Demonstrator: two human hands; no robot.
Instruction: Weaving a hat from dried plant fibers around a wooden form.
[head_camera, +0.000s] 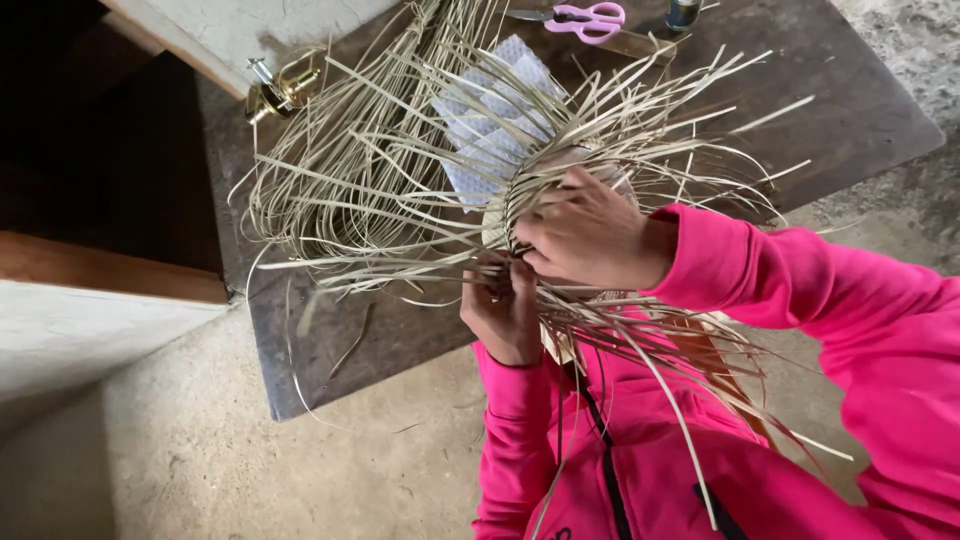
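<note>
A half-woven straw piece (545, 185), round and open like a shallow basket, sits at the centre of the view, tilted toward the person, with nothing visible inside it; loose pale strands fan out from its rim in every direction. The right hand (590, 235) lies over its rim at about 5 o'clock of the woven round, fingers curled and closed on the weave and a few strands. The left hand (503, 310) is just below it, at 7 o'clock, fingers pinched shut on a bundle of strands where they leave the rim; the two hands touch or nearly touch. Both sleeves are bright pink.

The piece is held above the near edge of a dark wooden table (860, 110). At 11 o'clock from the hands a large loose heap of straw strips (340, 190) covers the table top and hangs over its edge. A pale patterned cloth (490, 110) lies under the strands at 12 o'clock. Beyond it, at the far edge, lie pink-handled scissors (585, 20), and at 1 o'clock a small dark bottle (683, 12), cut off by the frame. At 10 o'clock a brass door fitting (280, 90) sits beside a pale door. The strands cross over the cloth and hide most of the woven part.
</note>
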